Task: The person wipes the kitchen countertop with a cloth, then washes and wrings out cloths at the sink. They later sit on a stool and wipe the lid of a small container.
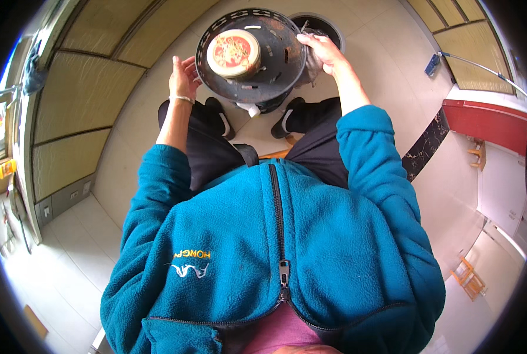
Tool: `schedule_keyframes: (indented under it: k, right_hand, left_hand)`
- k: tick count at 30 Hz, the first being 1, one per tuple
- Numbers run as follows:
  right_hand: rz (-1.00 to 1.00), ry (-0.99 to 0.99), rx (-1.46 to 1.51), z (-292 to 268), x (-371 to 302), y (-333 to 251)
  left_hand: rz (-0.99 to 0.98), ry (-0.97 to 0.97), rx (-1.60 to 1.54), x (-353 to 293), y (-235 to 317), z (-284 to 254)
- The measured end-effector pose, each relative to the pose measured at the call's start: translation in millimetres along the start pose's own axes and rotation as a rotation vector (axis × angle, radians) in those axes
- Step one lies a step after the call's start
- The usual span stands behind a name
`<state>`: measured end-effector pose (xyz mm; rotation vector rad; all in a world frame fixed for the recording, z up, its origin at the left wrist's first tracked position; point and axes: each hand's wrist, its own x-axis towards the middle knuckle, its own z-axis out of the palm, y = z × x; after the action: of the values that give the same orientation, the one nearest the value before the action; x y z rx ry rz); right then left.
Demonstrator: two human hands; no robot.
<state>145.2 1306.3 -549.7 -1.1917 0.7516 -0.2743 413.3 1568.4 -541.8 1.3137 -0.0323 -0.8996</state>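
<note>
Between my feet stands a black, round, tray-like top [275, 79] with slots and a pierced raised rim. A round tin [233, 53] with a red and gold patterned lid sits on its left half. My left hand [184, 78] is at the left rim, fingers spread; whether they touch it I cannot tell. My right hand [325, 52] grips the right rim, thumb on the edge, the other fingers partly hidden. Greyish crumpled plastic [314, 64] hangs just below that hand. A white knob-like piece [251, 110] shows under the near edge.
A dark round bin [328, 26] stands behind the right rim. Panelled yellowish cabinets [75, 94] line the left. At right are a blue-headed mop [433, 65], a red-fronted unit [487, 124] and a small wooden stool [468, 278]. My shoes [222, 118] are close to the stand.
</note>
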Motion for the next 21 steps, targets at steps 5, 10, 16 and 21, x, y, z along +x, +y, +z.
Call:
schedule_keyframes:
  k: [5, 10, 16, 21]
  right_hand:
    - [-0.001, 0.115, 0.026, 8, -20, 7]
    - [-0.113, 0.338, 0.067, -11, -40, 47]
    - [0.118, 0.407, -0.325, -25, -39, 122]
    - [0.07, 0.435, -0.351, -5, -11, 166]
  left_hand:
    - [-0.075, 0.088, 0.227, -55, -51, -11]
    - [0.111, 0.136, 0.757, -59, -109, -10]
    - [-0.214, 0.126, 0.907, 18, -135, -52]
    - [-0.444, 0.035, 0.505, 49, -153, -60]
